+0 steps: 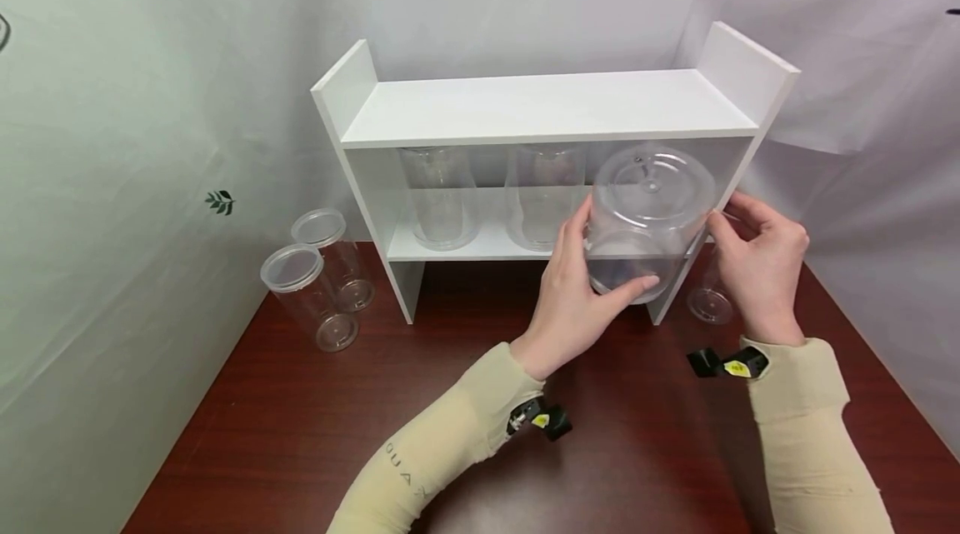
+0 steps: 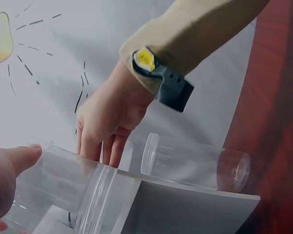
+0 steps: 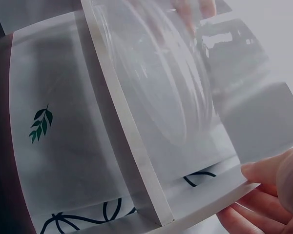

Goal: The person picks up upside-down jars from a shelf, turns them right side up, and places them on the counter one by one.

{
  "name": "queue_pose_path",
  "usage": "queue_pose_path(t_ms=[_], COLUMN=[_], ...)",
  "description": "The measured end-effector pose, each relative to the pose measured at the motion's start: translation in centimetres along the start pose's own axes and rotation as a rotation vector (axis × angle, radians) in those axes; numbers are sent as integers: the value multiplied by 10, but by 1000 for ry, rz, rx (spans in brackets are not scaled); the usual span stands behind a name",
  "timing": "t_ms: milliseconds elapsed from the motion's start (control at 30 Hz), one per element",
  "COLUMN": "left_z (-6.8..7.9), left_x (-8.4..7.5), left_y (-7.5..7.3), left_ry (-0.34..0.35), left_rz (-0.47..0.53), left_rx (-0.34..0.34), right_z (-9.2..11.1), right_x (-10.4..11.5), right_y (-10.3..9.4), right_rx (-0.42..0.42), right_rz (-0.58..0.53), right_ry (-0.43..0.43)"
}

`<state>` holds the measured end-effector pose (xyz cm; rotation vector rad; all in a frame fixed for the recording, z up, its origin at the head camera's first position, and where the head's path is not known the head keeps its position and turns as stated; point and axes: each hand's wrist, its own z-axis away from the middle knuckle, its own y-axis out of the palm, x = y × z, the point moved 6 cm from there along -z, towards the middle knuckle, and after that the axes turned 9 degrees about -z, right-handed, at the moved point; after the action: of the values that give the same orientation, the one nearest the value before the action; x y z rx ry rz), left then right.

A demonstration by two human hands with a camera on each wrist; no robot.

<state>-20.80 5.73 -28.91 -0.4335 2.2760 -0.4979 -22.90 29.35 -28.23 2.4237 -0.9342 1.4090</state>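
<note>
My left hand [image 1: 566,296] holds a large clear plastic jar [image 1: 652,192], thumb on the near side and fingers round its left. The jar is tilted, its round ringed end facing up toward the head view, overlapping the right part of the white shelf [image 1: 540,107]. With thumb and fingers on either side, my right hand [image 1: 765,267] grips the edge of the shelf's right side panel; the right wrist view shows the thumb and fingers [image 3: 261,217] there. Two more large clear jars [image 1: 441,201] [image 1: 546,201] stand on the shelf's lower board.
Two slimmer clear jars with whitish lids [image 1: 292,267] [image 1: 318,226] stand left of the shelf on the dark red table [image 1: 300,434]. Another slim jar [image 1: 708,301] stands outside the right panel, partly behind my right hand. Pale fabric [image 1: 112,142] hangs around the table.
</note>
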Motion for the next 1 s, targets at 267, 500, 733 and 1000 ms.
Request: queue_pose_path(t_ms=[267,500,733,1000], left_z=[33,56,72,78], left_x=[10,25,37,48], left_y=[-16,-25,-33,-44], left_ry=[-8,-65,-104,-106], left_rz=[101,221,282,446], left_rx=[14,16,-28,-65], right_z=[1,2,15,52], right_x=[-1,-2,11,67], right_y=[0,0,-7,-9], right_rx=[-6,1,-21,-6], right_rz=[-22,-20,-135,-374], right_ry=[5,22,19,-206])
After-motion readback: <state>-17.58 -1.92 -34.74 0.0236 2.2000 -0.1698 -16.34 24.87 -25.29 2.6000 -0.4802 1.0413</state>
